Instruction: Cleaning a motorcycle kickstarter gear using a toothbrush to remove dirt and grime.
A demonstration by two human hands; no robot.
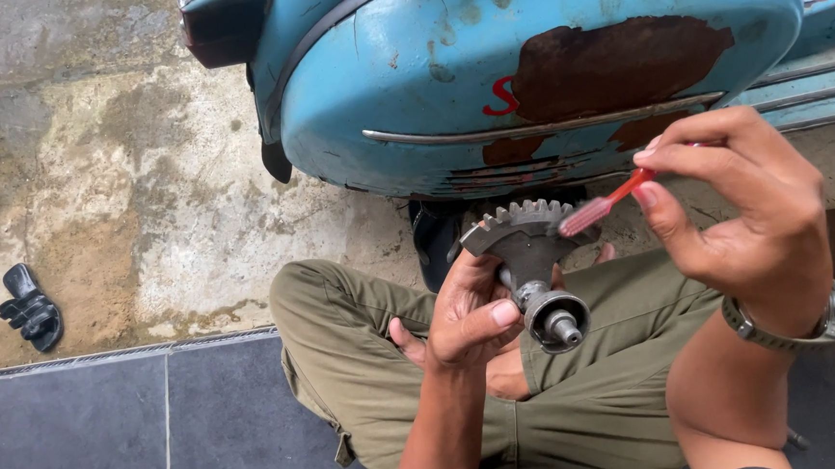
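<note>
Hands at work above the lap: the left hand (466, 314) grips a grey toothed metal gear shaft (532, 261) upright, while the raised right hand (734, 201) pinches a red toothbrush (609, 203) against its teeth.

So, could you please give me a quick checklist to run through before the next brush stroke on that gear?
1. Left hand has a firm grip on the gear shaft: ok.
2. Right hand grips the red toothbrush: ok.
3. Bristles touching the gear teeth: ok.
4. Teeth all clean: cannot tell.
5. Gear held clear of the blue scooter: ok.
6. Wristwatch clear of the gear: ok.
</note>
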